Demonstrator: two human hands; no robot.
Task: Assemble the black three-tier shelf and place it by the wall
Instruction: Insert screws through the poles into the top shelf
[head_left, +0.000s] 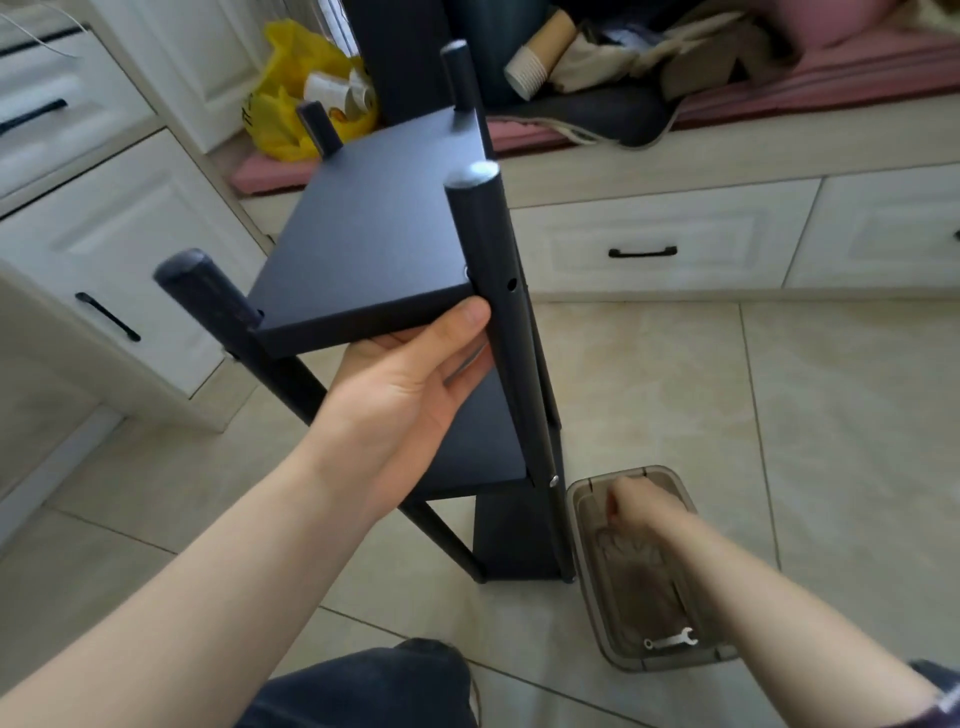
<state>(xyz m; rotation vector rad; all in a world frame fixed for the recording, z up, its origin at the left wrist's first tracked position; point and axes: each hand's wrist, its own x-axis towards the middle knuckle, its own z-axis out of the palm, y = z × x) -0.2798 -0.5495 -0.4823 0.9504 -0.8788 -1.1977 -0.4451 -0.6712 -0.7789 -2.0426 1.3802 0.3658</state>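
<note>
1. Two things lie nearest, at the lower right of the frame: a translucent plastic box (675, 661) on the tiled floor (727, 389), and a small wrench (670, 640) at the box's near end. With the tool out and unused, I judge that the fastening is not finished.
2. Just beyond the wrench, the right hand (641, 512) reaches down into the far end of the box with its fingers curled downward. I cannot tell whether its grip has closed on anything. It is probably after hardware.
3. At mid-frame, the left hand (410, 374) has its grip closed on the near edge of the top board (363, 223). The thumb lies on the edge face and the fingers are underneath, holding the board up.
4. The black three-tier shelf (514, 535) stands upright on the floor at centre, with its posts raised. The bottom tier and the middle board (478, 447) are in place. A screw head (554, 480) shows at the middle board's near right corner.
5. Beside the top board's corner, the near right post (493, 234) shows an open hole (511, 284) with no screw in it. I judge this third tier unfastened at least there. The other corners are too dim to tell.
6. Farthest off are the white drawers (649, 249) and a pink cushion (831, 73) with a yellow bag (291, 93) and paper cups (535, 62) nearby. The shelf stands in front of the drawers, and placing it by the wall is yet to be done.
</note>
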